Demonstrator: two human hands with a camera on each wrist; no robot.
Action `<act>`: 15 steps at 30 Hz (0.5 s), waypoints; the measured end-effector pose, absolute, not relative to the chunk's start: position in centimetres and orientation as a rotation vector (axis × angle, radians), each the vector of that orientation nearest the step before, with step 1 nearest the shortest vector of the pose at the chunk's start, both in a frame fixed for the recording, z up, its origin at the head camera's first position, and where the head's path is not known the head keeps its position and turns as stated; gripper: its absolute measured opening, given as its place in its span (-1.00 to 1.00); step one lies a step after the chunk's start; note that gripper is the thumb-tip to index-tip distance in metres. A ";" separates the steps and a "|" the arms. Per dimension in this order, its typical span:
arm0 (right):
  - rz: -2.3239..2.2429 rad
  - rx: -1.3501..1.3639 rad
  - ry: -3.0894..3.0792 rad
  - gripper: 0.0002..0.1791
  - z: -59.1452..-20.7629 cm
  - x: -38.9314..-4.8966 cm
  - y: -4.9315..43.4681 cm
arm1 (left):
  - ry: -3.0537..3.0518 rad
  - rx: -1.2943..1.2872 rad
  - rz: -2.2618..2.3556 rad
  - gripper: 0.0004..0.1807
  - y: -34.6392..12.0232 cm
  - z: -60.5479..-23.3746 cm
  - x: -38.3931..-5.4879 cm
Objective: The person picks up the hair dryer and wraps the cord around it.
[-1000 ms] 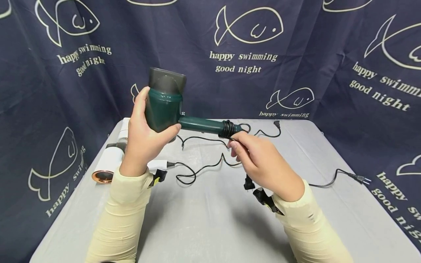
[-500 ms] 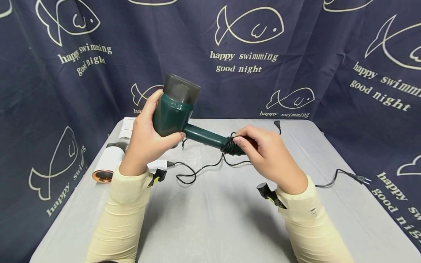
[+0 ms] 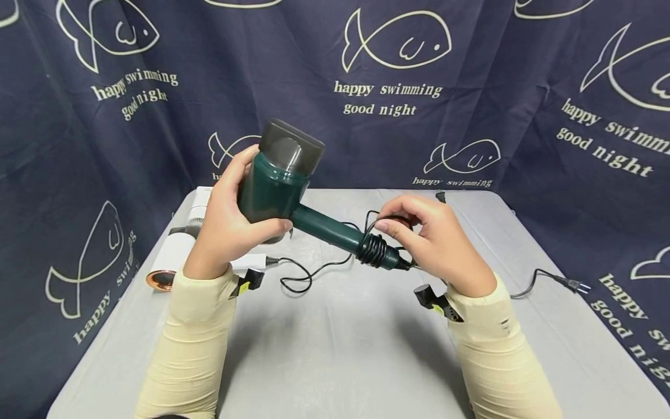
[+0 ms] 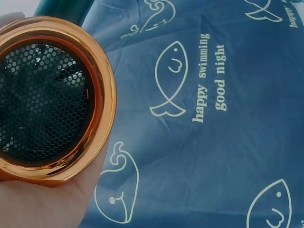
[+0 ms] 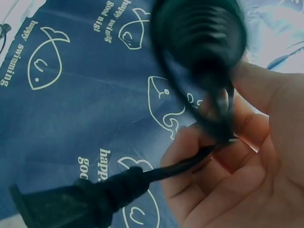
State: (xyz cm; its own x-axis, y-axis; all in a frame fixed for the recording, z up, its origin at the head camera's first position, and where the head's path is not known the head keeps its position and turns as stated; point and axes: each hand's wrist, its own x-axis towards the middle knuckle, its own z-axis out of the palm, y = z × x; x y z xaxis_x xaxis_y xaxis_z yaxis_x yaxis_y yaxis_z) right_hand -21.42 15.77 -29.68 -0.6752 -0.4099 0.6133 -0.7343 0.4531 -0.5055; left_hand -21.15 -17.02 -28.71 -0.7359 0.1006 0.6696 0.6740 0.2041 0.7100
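Observation:
My left hand (image 3: 222, 215) grips the barrel of a dark green hair dryer (image 3: 274, 195), raised over the table with its smoky grey nozzle (image 3: 292, 146) pointing up. In the left wrist view the dryer's copper-rimmed mesh intake (image 4: 45, 102) faces the camera. Its handle slopes down to the right, and a black cord (image 3: 373, 250) is coiled in several turns around the handle's end. Beside that coil my right hand (image 3: 431, 238) pinches a loop of the cord between thumb and fingers. The right wrist view shows a black plug (image 5: 83, 199) hanging from the cord by the fingers.
On the grey table (image 3: 335, 349), a white hair dryer (image 3: 175, 256) with a copper rim lies at the left, partly behind my left forearm. A white handle (image 3: 251, 262) leads to a black cord (image 3: 298, 285). A two-pin plug (image 3: 573, 284) lies at the right.
The hair dryer has moved right and tilted, its handle end dropping. My right hand has shifted from under the handle's tip to above it, and the cord loops on the handle have grown.

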 end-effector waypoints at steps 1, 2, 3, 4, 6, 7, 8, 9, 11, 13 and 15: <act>1.097 0.965 -2.305 -0.90 -29.6 -21.4 15.8 | -1.980 -0.722 -1.579 0.14 -17.1 -28.7 -21.1; 1.103 0.965 -2.306 -0.91 -29.6 -21.5 15.9 | -1.960 -0.729 -1.597 0.14 -17.1 -28.7 -21.1; 1.112 0.969 -2.309 -0.93 -29.6 -21.5 15.9 | -1.940 -0.734 -1.615 0.14 -17.1 -28.7 -21.1; 1.123 0.972 -2.313 -0.96 -29.6 -21.5 15.9 | -1.924 -0.736 -1.632 0.14 -17.2 -28.7 -21.1; 1.145 0.977 -2.325 -0.98 -29.6 -21.5 16.1 | -1.898 -0.753 -1.665 0.15 -17.2 -28.5 -21.0; 1.156 0.980 -2.334 -0.98 -29.6 -21.5 16.1 | -1.886 -0.762 -1.683 0.14 -17.2 -28.5 -21.0; 1.177 0.986 -2.342 -0.98 -29.6 -21.5 16.2 | -1.875 -0.770 -1.698 0.14 -17.2 -28.4 -20.9; 1.202 0.993 -2.352 -0.97 -29.6 -21.5 16.3 | -1.864 -0.778 -1.715 0.14 -17.3 -28.4 -20.9; 1.281 1.020 -2.369 -0.91 -29.5 -21.5 16.5 | -1.837 -0.806 -1.752 0.12 -17.3 -28.3 -20.8; 1.368 1.051 -2.380 -0.87 -29.4 -21.4 16.7 | -1.804 -0.833 -1.783 0.10 -17.3 -28.2 -20.7; 1.449 1.081 -2.385 -0.84 -29.4 -21.3 16.8 | -1.769 -0.865 -1.820 0.09 -17.4 -28.0 -20.6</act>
